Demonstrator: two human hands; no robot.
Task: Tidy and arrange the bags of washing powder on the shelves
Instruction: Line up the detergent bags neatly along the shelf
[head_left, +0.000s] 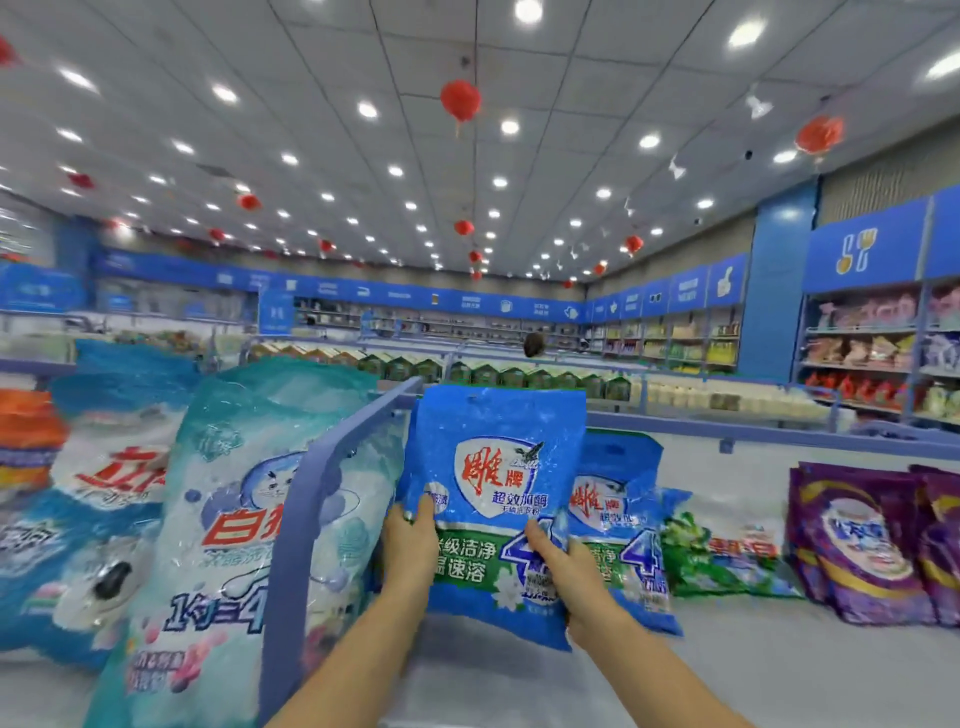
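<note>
The blue bag (493, 499) is held upright over the white shelf (727, 670), just right of the blue divider (306, 499). The left hand (410, 540) grips its left edge and the right hand (558, 564) its lower right, fingers curled round it. A matching bag (626, 519) stands close behind, with purple bags (857, 540) far right and a teal bag (228, 519) left of the divider.

Front bag (498, 467): bright blue, white shield bearing red characters, green band with white lettering below. Cat bag (228, 493): pale teal, white cat emblem, red characters; purple bags (857, 540): deep purple with gold curves. Divider (306, 509): blue; lanterns (460, 100): red.
</note>
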